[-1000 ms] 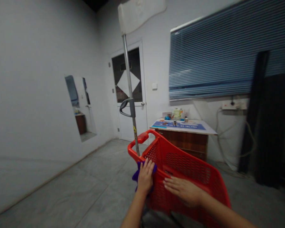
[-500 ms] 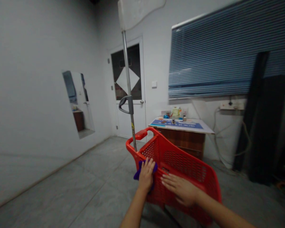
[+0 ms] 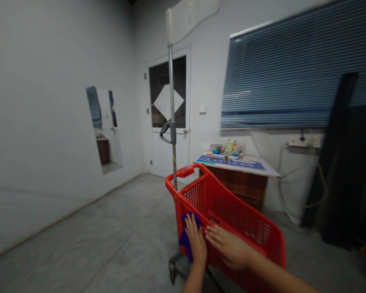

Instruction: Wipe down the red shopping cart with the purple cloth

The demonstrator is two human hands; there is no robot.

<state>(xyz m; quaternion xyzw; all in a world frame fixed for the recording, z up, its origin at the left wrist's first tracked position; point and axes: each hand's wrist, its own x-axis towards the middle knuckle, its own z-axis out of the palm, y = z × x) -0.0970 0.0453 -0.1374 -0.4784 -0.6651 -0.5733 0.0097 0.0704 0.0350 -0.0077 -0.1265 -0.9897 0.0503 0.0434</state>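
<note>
A red plastic shopping cart (image 3: 244,207) with perforated walls stands in front of me. My left hand (image 3: 196,240) lies flat, fingers stretched, over a purple cloth (image 3: 185,240) pressed against the cart's near outer side. My right hand (image 3: 228,246) rests with its fingers extended on the cart's near upper rim, just right of the left hand, with no object seen in it. A metal pole (image 3: 172,89) with a grey grip rises from the cart's handle end and bears a white board at its top.
A desk (image 3: 234,179) with a blue-and-white sheet and small items stands behind the cart. Beyond are a white door (image 3: 171,152) and window blinds (image 3: 293,77). A mirror (image 3: 105,130) hangs on the left wall; dark upright panels (image 3: 347,175) lean at right.
My left hand and the purple cloth have slid down the cart's side. The right hand has stayed at the rim. The view has shifted slightly, and a caster under the cart now shows.
</note>
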